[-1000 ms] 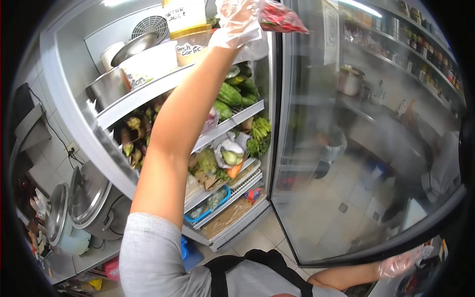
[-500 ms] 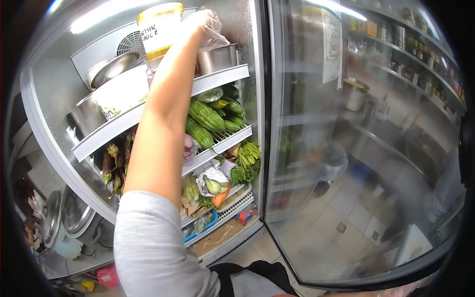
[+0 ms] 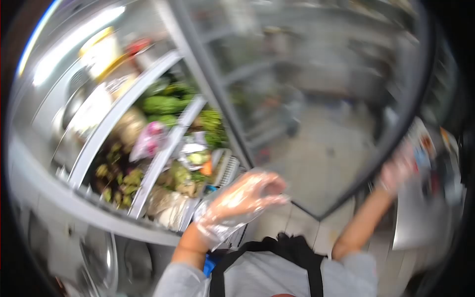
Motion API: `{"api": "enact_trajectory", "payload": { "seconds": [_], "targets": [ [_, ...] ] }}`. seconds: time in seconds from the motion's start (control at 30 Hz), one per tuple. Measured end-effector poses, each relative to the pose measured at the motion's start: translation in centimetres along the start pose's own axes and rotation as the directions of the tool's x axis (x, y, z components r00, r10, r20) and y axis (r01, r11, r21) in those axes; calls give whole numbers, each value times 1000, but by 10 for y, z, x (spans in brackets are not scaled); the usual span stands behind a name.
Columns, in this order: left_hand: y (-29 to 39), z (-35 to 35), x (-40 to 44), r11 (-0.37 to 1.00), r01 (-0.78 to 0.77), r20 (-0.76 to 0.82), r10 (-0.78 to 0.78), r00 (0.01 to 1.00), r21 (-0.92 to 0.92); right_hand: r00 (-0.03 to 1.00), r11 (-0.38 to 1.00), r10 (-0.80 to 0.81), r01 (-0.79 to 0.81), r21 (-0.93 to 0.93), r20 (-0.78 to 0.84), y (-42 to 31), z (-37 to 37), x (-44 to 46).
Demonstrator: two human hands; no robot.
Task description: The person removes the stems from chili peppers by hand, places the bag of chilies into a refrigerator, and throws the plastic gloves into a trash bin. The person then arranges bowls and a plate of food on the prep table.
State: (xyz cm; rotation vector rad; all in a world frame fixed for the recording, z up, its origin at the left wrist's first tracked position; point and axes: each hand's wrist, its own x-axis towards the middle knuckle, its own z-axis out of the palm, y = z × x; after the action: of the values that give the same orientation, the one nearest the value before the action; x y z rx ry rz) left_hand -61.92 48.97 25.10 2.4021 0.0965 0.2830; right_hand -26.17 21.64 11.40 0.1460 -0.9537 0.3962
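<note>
My left hand [image 3: 245, 200], in a clear plastic glove, is in front of the open fridge's lower shelves. Its fingers are curved, with a gap between thumb and fingertips and nothing between them. My right hand [image 3: 397, 171], also gloved, is at the outer edge of the glass door [image 3: 316, 128]; motion blur hides its fingers and whether it grips anything. A red item [image 3: 138, 46] shows on the top shelf beside the yellow-rimmed white tub [image 3: 100, 53]. Below are green vegetables [image 3: 166, 105] and a pink-and-white plastic bag [image 3: 150, 140].
Dark vegetables [image 3: 116, 178] fill the lower left of the fridge. A metal surface [image 3: 420, 218] with blurred items lies at the right. Metal lids [image 3: 99, 252] show at the bottom left. Tiled floor [image 3: 316, 173] is visible through the door glass.
My left hand has come down from the top shelf and out of the fridge. The red bag seen in it earlier is out of it. The view has turned, and my right hand is higher in view.
</note>
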Motion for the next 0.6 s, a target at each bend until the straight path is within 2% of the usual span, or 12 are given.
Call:
{"api": "enact_trajectory", "payload": {
  "seconds": [0.03, 0.07, 0.1, 0.17, 0.23, 0.3, 0.37, 0.4, 0.43, 0.47, 0.53, 0.6],
  "targets": [
    [16, 9, -17, 995, 77, 179, -65, 982, -62, 870, 837, -311, 61, -544, -382, 38, 58, 7],
    [13, 28, -40, 893, 239, 316, -116, 942, -383, 703, 890, -340, 25, -455, -625, 62, 103, 12],
    [16, 49, -60, 894, 229, 430, -46, 902, -384, 944, 944, -110, 1, -329, -310, 52, 88, -6],
    [28, 86, -101, 605, 462, 476, -151, 866, -648, 793, 952, -196, 13, -305, -577, 60, 121, -54],
    [14, 130, -123, 592, 539, 625, -75, 777, -599, 808, 942, -139, -72, -329, -573, 62, 187, -106],
    [0, 187, -140, 134, 547, 558, 320, 766, -827, 884, 884, 25, -238, -403, -467, 48, 217, -169],
    [44, 236, -145, 146, 273, 300, 213, 930, -951, 810, 675, 142, -500, -543, -569, 56, 254, -215],
    [60, 252, -143, 139, 283, 308, 218, 926, -949, 717, 504, 217, -664, -553, -663, 59, 275, -226],
    [75, 267, -139, 74, 244, 249, 78, 965, -967, 601, 310, 263, -793, -524, -754, 60, 294, -237],
    [82, 279, -136, 19, 194, 193, -67, 979, -981, 596, 308, 253, -796, -521, -762, 60, 304, -254],
    [56, 309, -125, -106, 239, 252, -130, 959, -965, 764, 142, 95, -645, -751, -639, 55, 311, -278],
    [65, 302, -108, -232, 337, 397, -306, 865, -913, 716, 210, 172, -698, -685, -676, 21, 328, -275]
  ]
}}
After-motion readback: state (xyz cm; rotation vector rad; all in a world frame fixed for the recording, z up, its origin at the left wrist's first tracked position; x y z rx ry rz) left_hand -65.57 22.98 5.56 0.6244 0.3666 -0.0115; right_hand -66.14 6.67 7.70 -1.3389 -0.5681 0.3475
